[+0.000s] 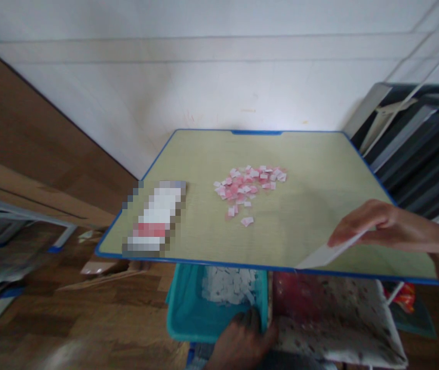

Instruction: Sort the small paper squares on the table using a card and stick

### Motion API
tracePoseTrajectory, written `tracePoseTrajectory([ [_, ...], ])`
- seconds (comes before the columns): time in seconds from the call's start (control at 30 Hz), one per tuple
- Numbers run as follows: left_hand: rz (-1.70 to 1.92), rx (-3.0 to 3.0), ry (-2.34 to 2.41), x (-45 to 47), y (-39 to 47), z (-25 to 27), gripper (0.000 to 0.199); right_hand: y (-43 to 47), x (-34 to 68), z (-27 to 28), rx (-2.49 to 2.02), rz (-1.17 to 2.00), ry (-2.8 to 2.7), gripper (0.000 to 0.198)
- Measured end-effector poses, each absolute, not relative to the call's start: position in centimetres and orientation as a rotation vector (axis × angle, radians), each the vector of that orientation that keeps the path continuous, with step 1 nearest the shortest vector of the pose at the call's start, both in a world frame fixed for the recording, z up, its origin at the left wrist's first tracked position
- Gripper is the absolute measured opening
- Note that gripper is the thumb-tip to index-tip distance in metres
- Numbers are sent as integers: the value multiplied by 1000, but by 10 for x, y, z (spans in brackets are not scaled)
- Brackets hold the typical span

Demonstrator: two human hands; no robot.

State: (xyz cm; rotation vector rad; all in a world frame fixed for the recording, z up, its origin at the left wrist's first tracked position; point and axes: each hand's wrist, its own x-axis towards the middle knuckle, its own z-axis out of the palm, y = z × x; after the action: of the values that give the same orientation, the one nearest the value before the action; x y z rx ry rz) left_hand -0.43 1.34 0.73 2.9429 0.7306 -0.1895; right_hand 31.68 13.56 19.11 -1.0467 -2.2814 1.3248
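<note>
right hand (375, 223): bare | right forearm (429, 234): bare | left hand (242, 339): bare | lap clothing (204, 352): bluish-grey

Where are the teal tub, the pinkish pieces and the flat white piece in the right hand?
Teal tub (190, 314): head view, bare inside surface.
Pinkish pieces (238, 188): head view, middle of the cluster.
Flat white piece (324, 255): head view, its visible face.
</note>
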Motion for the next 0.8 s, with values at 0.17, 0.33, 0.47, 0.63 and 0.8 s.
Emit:
tracePoseTrajectory([
  [0.17,-189,2946,728,-4,13,7,46,119,327,196,-1091,1275,-2285,21],
  [0.33,-202,2950,706,-5,12,7,47,119,330,196,-1343,1050,-2195,12],
  [0.47,-73,2990,747,-5,11,7,49,138,321,193,-1373,1080,-1878,21],
  [0.63,142,2999,815,-3,10,5,55,179,290,177,-1224,1229,-1497,37],
  [0.8,242,3049,874,0,4,-18,51,204,261,150,-1156,1237,-1315,32],
])
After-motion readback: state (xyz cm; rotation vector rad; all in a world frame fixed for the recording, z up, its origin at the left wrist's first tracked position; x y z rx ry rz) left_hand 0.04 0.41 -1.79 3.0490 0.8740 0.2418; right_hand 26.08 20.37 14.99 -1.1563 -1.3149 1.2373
